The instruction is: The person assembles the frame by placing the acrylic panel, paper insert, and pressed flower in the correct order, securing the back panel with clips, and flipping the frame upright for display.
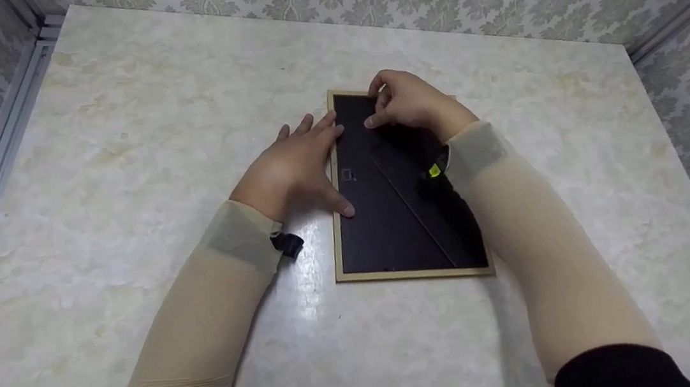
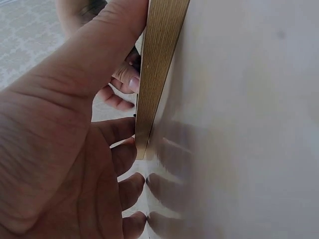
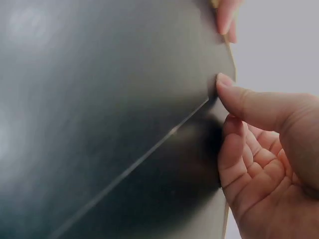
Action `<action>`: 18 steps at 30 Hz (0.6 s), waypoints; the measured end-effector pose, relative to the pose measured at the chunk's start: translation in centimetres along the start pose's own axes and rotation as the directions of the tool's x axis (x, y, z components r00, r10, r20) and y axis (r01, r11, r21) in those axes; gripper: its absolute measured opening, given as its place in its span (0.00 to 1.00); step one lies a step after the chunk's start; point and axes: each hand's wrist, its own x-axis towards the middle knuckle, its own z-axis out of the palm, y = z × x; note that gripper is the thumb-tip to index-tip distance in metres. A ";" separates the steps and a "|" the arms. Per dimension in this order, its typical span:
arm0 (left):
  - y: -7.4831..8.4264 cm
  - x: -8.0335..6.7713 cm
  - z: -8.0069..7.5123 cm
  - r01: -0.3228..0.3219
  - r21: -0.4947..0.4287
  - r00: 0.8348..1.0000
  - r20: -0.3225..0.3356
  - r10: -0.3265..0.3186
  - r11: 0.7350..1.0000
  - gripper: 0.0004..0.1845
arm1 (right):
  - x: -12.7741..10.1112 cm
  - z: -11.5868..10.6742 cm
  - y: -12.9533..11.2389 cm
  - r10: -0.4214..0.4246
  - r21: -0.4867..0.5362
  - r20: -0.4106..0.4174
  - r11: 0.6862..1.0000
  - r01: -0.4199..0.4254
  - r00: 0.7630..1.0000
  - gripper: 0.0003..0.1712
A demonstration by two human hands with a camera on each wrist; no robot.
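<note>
Both hands are working on one picture frame (image 1: pixel 408 212) that is lying face down near the middle of the marble-patterned table (image 1: pixel 122 146). Left hand (image 1: pixel 294 167) is lying flat with straight fingers, pressing against the frame's left gold edge. Right hand (image 1: pixel 409 100) is curling its fingers at the far end, fingertips pressing the black backing board (image 3: pixel 99 99).
</note>
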 end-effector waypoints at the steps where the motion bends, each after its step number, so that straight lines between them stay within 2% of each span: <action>1: 0.0 0.0 0.0 0.001 -0.001 1.000 -0.003 -0.001 1.000 0.76 | 0.2 0.0 -0.1 0.024 0.040 -0.014 0.999 -0.023 1.000 0.21; 3: 0.0 -0.1 0.1 0.005 -0.002 1.000 -0.004 -0.005 1.000 0.76 | 0.6 0.0 -0.3 0.086 0.127 -0.035 0.989 -0.081 0.996 0.16; 5: 0.0 -0.2 0.2 0.009 0.001 1.000 -0.007 -0.009 1.000 0.75 | 1.0 -0.1 -0.7 0.152 0.202 -0.044 0.969 -0.140 0.987 0.17; 9: 0.1 -0.2 0.4 0.015 -0.003 1.000 -0.012 -0.015 1.000 0.75 | 1.6 -0.4 -1.4 0.238 0.257 -0.026 0.940 -0.224 0.971 0.16; 13: 0.1 -0.1 0.4 0.014 0.001 1.000 -0.014 -0.014 1.000 0.74 | 1.8 -0.9 -1.7 0.287 0.324 0.027 0.904 -0.280 0.957 0.13; 18: 0.0 -0.1 0.2 0.017 0.007 1.000 -0.019 -0.017 1.000 0.74 | 2.0 -1.3 -2.0 0.310 0.395 0.073 0.864 -0.313 0.948 0.13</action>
